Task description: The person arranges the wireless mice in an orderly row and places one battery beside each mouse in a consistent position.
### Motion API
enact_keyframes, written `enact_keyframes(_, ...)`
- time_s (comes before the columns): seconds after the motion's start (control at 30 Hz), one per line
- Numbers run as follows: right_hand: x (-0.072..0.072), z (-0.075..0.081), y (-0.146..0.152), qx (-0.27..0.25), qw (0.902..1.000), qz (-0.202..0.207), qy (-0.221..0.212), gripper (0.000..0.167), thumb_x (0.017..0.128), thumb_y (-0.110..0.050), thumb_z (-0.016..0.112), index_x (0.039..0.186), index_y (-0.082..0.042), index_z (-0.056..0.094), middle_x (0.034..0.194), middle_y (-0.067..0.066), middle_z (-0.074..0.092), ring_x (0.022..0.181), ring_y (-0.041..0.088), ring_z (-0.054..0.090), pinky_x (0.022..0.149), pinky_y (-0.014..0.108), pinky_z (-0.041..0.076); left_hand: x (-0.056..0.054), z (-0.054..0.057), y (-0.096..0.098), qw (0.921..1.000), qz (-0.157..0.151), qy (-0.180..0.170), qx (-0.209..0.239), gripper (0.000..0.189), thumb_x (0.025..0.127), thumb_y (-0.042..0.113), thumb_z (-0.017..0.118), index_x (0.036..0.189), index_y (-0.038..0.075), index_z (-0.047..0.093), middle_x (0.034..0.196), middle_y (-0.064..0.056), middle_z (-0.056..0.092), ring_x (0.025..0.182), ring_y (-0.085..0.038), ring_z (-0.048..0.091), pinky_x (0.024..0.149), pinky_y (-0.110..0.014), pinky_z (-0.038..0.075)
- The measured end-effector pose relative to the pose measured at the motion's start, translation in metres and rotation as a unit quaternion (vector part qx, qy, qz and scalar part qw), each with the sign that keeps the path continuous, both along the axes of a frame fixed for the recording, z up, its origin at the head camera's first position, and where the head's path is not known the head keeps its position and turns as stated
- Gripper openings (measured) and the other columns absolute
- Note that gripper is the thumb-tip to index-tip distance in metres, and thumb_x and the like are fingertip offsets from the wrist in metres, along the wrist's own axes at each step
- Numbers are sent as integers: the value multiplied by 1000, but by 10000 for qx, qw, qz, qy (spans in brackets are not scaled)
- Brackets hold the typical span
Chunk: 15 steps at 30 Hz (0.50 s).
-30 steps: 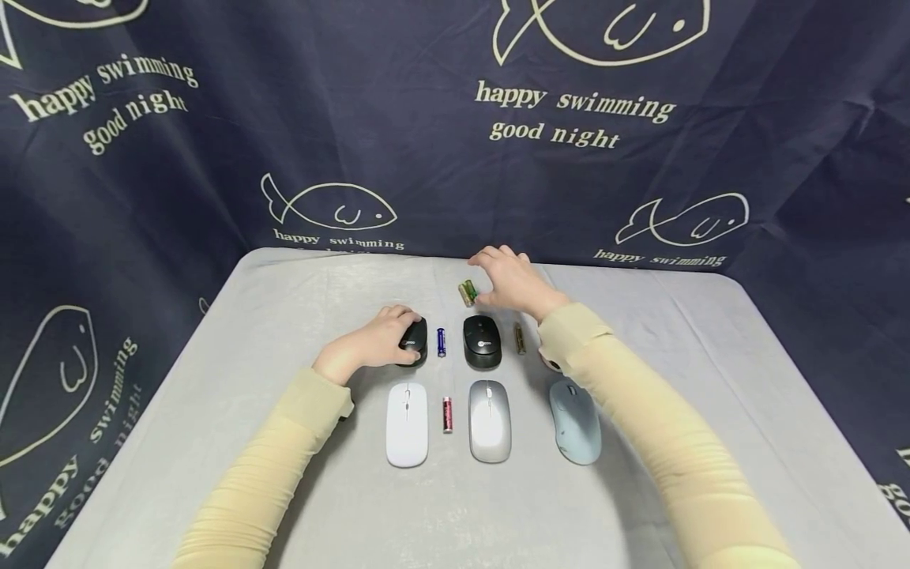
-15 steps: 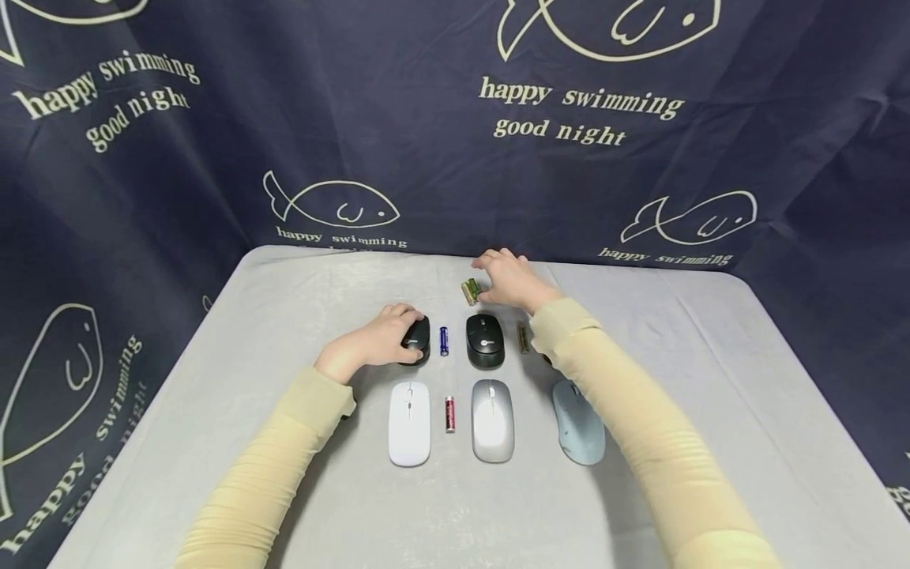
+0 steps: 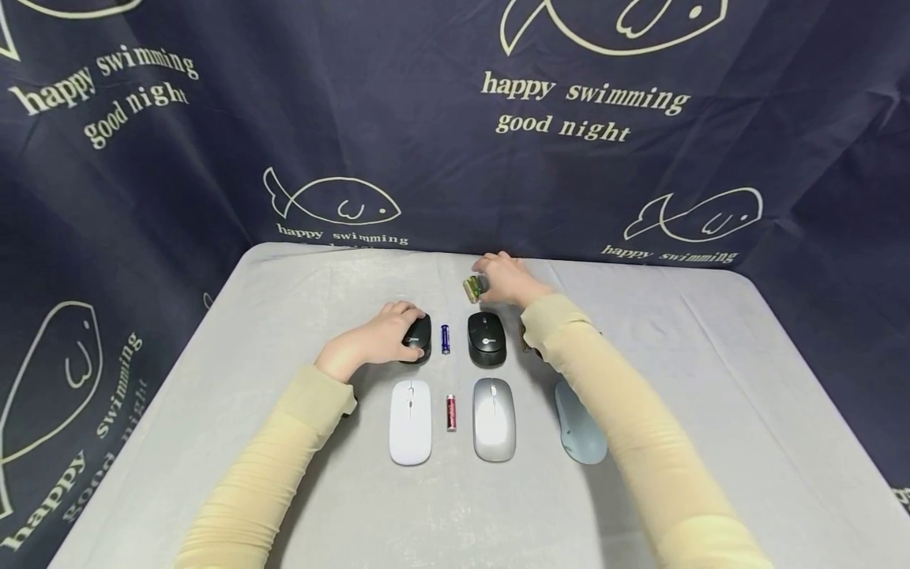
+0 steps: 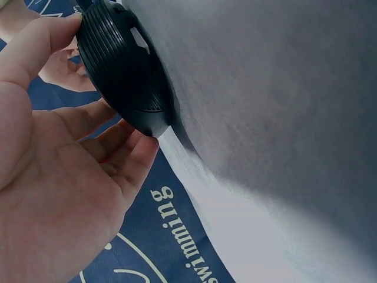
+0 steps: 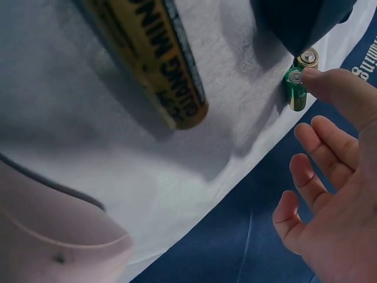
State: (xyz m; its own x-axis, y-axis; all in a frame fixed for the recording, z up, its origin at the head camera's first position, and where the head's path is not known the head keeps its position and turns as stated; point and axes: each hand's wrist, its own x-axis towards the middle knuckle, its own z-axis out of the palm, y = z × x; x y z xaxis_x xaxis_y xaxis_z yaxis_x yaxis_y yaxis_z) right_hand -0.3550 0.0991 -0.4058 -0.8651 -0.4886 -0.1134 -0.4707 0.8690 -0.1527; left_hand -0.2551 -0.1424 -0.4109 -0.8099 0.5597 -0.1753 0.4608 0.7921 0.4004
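My left hand [image 3: 377, 336] grips a black computer mouse [image 3: 423, 336] on the grey cloth, thumb on the near side and fingers across the far end. In the left wrist view, the ribbed side of that mouse [image 4: 121, 71] shows between thumb and fingers. Near the back edge, my right hand [image 3: 506, 280] reaches over a pair of green-and-gold batteries [image 3: 472, 289] lying side by side. The right wrist view has its thumb [image 5: 333, 88] right at the end of the green one [image 5: 296, 91], the other fingers spread loosely apart. A second black mouse [image 3: 486, 340] sits just in front.
A blue battery [image 3: 445, 339] lies between the black mice. Nearer are a white mouse [image 3: 410, 423], red battery [image 3: 451, 413], silver mouse [image 3: 494, 419] and light blue mouse [image 3: 583, 431]. A gold-and-black battery [image 5: 147, 59] and pale pink object [image 5: 59, 212] lie by the right forearm.
My right hand has come slightly closer around the green batteries, and its sleeve now covers more of the gold battery. The left hand keeps its hold on the black mouse.
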Motion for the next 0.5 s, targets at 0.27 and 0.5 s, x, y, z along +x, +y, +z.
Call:
enact_keyframes(0.27, -2, -4, -4, 221, 9997, 40, -24, 57, 71, -19, 78, 125, -12, 60, 130, 7, 55, 111, 30, 48, 89, 52, 41, 0, 1, 2, 10000, -6, 15, -26, 70, 84, 30, 67, 139, -4, 39, 142, -23, 36, 129, -37, 33, 106, -47, 34)
enact_keyframes(0.5, -5, -7, -1, 187, 9998, 95, 54, 47, 71, -18, 75, 117, -14, 65, 123, 6, 59, 106, 30, 50, 86, 51, 42, 0, 0, 1, 10000, -2, -15, -21, 70, 84, 30, 66, 139, -4, 39, 143, -23, 35, 130, -38, 32, 106, -47, 34)
